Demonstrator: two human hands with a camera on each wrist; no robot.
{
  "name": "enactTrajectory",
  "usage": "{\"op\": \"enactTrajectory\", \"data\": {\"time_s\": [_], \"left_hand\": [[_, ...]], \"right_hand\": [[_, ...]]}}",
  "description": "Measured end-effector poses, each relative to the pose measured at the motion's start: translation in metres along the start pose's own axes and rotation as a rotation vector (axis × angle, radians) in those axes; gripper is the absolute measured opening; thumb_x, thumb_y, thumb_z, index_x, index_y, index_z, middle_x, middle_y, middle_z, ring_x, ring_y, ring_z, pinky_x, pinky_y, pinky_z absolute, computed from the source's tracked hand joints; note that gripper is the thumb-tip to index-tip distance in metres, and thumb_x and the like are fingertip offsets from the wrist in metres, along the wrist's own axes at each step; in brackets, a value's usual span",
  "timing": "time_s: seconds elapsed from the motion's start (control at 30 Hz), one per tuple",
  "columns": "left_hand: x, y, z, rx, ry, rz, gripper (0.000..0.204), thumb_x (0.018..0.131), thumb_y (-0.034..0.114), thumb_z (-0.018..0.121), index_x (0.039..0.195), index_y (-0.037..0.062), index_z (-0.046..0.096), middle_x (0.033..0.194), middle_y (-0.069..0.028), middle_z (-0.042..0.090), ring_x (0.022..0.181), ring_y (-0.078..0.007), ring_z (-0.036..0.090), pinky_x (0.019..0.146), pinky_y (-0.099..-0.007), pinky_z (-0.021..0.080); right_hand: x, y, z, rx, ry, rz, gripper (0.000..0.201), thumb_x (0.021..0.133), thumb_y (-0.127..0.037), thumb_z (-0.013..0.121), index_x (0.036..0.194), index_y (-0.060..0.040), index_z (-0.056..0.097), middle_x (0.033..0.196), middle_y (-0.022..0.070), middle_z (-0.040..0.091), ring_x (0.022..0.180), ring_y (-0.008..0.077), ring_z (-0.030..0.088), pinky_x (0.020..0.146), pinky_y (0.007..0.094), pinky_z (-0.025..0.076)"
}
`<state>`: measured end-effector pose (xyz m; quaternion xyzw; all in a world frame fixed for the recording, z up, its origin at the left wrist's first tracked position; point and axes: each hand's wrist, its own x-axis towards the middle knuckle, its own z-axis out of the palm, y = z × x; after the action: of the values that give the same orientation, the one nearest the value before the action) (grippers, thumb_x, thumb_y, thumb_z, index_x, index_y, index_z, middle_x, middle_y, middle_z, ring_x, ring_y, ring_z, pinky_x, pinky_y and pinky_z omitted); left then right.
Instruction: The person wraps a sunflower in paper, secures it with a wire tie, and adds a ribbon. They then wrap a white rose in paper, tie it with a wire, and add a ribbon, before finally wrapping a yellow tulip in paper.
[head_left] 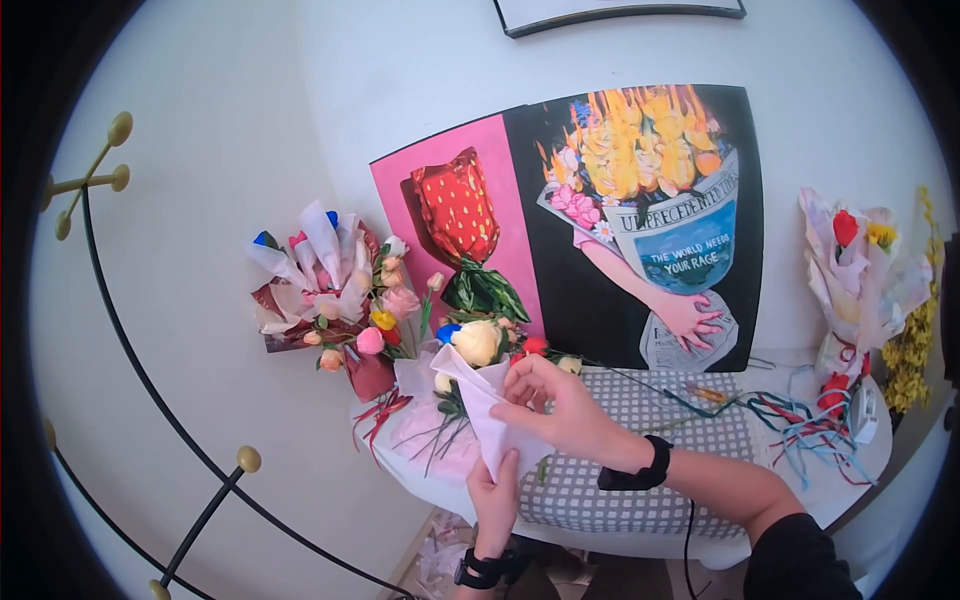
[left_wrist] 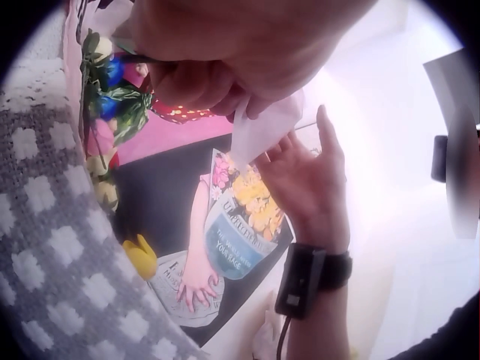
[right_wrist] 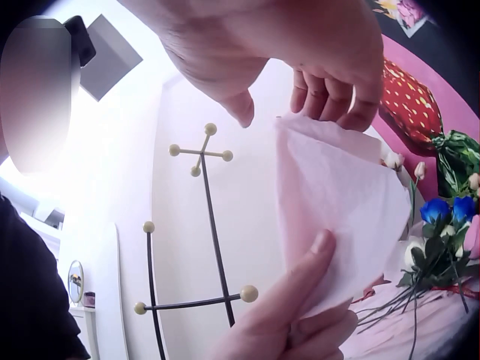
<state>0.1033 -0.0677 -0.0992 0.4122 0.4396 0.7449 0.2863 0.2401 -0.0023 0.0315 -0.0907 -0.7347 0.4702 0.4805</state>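
Observation:
A sheet of pale pink wrapping paper (head_left: 480, 412), folded into a pointed shape, stands raised over the front of the table. My left hand (head_left: 492, 505) grips its lower part, the thumb (right_wrist: 322, 244) lying flat on the near face. At the upper edge is my right hand (head_left: 575, 412); its loosely bent fingers (right_wrist: 337, 101) touch the paper while the thumb stands apart. Just behind the paper lie loose artificial flowers, among them a large cream rose (head_left: 477, 342) and a blue rose (right_wrist: 435, 211), their green stems pointing toward me.
A wrapped bouquet (head_left: 335, 275) stands at the left, another bouquet (head_left: 850, 270) at the right. Ribbons (head_left: 800, 425) tangle on the table's right side, near a grey checked cloth (head_left: 650, 400). Two pictures lean on the wall. A black rack (head_left: 150, 370) rises at the left.

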Motion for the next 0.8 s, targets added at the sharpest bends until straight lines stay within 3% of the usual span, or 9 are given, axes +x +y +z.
{"op": "enactTrajectory", "data": {"time_s": [0.07, 0.13, 0.2, 0.27, 0.37, 0.47, 0.6, 0.67, 0.8], "left_hand": [[0.0, -0.01, 0.002, 0.147, -0.018, 0.256, 0.017, 0.102, 0.013, 0.064, 0.112, 0.0004, 0.069, 0.079, 0.0021, 0.063, 0.056, -0.0031, 0.05, 0.046, -0.0206, 0.034], [-0.003, -0.009, 0.005, 0.166, -0.023, 0.24, 0.018, 0.102, 0.014, 0.065, 0.113, 0.0004, 0.068, 0.08, 0.0015, 0.064, 0.061, -0.004, 0.054, 0.049, -0.0209, 0.038], [-0.006, -0.008, 0.004, 0.185, -0.026, 0.225, 0.018, 0.102, 0.014, 0.065, 0.113, 0.0004, 0.068, 0.082, 0.0008, 0.065, 0.067, -0.0049, 0.057, 0.053, -0.0211, 0.041], [-0.009, -0.008, -0.007, -0.088, -0.126, -0.162, 0.026, 0.102, 0.019, 0.065, 0.121, 0.0014, 0.064, 0.094, -0.0027, 0.069, 0.08, -0.0078, 0.063, 0.064, -0.0242, 0.049], [-0.011, -0.007, -0.012, -0.459, -0.284, -0.253, 0.038, 0.106, 0.031, 0.058, 0.131, 0.0031, 0.057, 0.1, -0.0053, 0.07, 0.076, -0.0108, 0.065, 0.06, -0.0251, 0.046], [-0.021, 0.011, 0.003, -0.535, -0.058, -0.445, 0.048, 0.108, 0.041, 0.048, 0.137, 0.0036, 0.052, 0.108, -0.0068, 0.069, 0.078, -0.0134, 0.067, 0.056, -0.0255, 0.046], [-0.015, -0.008, -0.01, -0.422, -0.177, -0.384, 0.052, 0.109, 0.046, 0.043, 0.139, 0.0036, 0.051, 0.114, -0.0081, 0.069, 0.083, -0.0157, 0.068, 0.058, -0.0264, 0.049], [-0.015, -0.01, -0.019, -0.444, -0.296, -0.402, 0.049, 0.108, 0.043, 0.046, 0.138, 0.0036, 0.051, 0.119, -0.0095, 0.068, 0.095, -0.0177, 0.069, 0.07, -0.029, 0.055], [-0.018, 0.006, 0.004, -0.412, -0.093, -0.321, 0.047, 0.108, 0.044, 0.048, 0.132, 0.0042, 0.054, 0.11, -0.0088, 0.068, 0.08, -0.0154, 0.066, 0.058, -0.0273, 0.049]], "right_hand": [[-0.001, -0.006, -0.002, -0.22, 0.028, -0.051, 0.015, 0.096, -0.01, 0.07, 0.105, -0.0024, 0.062, 0.092, -0.0018, 0.065, 0.083, 0.0048, 0.059, 0.07, 0.021, 0.041], [-0.002, -0.005, -0.006, -0.416, 0.015, -0.096, 0.014, 0.094, -0.012, 0.072, 0.1, -0.0014, 0.064, 0.086, -0.0001, 0.064, 0.078, 0.0064, 0.061, 0.065, 0.0222, 0.041], [0.001, 0.003, -0.008, -0.335, 0.031, -0.122, 0.013, 0.096, -0.012, 0.071, 0.098, -0.001, 0.064, 0.084, -0.0011, 0.063, 0.075, 0.0055, 0.059, 0.063, 0.0226, 0.041], [0.004, 0.007, -0.009, -0.253, 0.049, -0.15, 0.014, 0.097, -0.013, 0.069, 0.096, -0.0005, 0.064, 0.083, -0.0022, 0.062, 0.073, 0.0045, 0.057, 0.062, 0.0231, 0.042], [0.007, 0.01, -0.013, -0.087, 0.023, 0.028, 0.019, 0.099, -0.015, 0.067, 0.094, 0.0024, 0.062, 0.077, 0.0028, 0.061, 0.073, 0.0079, 0.057, 0.066, 0.0273, 0.048], [0.011, 0.017, -0.016, -0.069, -0.002, 0.014, 0.014, 0.101, -0.012, 0.063, 0.101, 0.0017, 0.061, 0.083, 0.0015, 0.062, 0.08, 0.0061, 0.059, 0.072, 0.0265, 0.049], [0.014, 0.02, -0.017, 0.148, -0.051, 0.018, 0.011, 0.103, -0.008, 0.059, 0.11, 0.0009, 0.059, 0.094, 0.0017, 0.063, 0.088, 0.0064, 0.06, 0.079, 0.0256, 0.049], [0.015, 0.02, -0.018, 0.151, -0.058, 0.02, 0.011, 0.104, -0.007, 0.058, 0.111, 0.0006, 0.058, 0.098, 0.0024, 0.064, 0.091, 0.0068, 0.06, 0.08, 0.0255, 0.049], [0.01, 0.011, -0.013, 0.13, -0.066, 0.061, 0.02, 0.101, -0.015, 0.066, 0.11, 0.0006, 0.06, 0.101, 0.0052, 0.066, 0.092, 0.0091, 0.061, 0.08, 0.0273, 0.05]]}}
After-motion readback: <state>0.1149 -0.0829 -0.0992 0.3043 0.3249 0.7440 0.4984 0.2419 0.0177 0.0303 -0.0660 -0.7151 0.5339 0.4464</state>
